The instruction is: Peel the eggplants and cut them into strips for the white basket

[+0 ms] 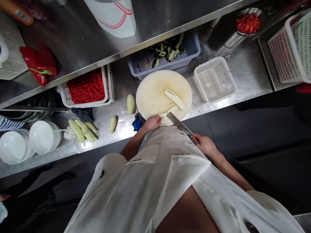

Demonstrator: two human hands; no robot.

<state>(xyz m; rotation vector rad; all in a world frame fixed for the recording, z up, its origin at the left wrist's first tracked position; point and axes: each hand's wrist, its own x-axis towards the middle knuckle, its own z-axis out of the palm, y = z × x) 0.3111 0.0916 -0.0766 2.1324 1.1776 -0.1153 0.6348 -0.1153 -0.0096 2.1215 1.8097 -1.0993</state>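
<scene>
My right hand (205, 144) is closed round the handle of a kitchen knife (180, 124), whose blade points up and left over the near edge of the round cutting board (152, 90). At that edge my left hand (153, 123) has its fingers closed on the end of a pale peeled eggplant piece (172, 110). The knife tip is close beside this piece. Farther back on the board, a cut eggplant half (175, 99) lies at a slant. Left of the board are two whole-looking peeled eggplants, one nearer (131, 104) and one farther left (113, 124).
A blue-grey tub (165, 66) of dark peels stands behind the board, a white basket (215, 79) to its right. Leftward are a basket of red chillies (86, 87), several peeled eggplants (85, 130) and white bowls (43, 137). A steel shelf (155, 38) overhangs the counter.
</scene>
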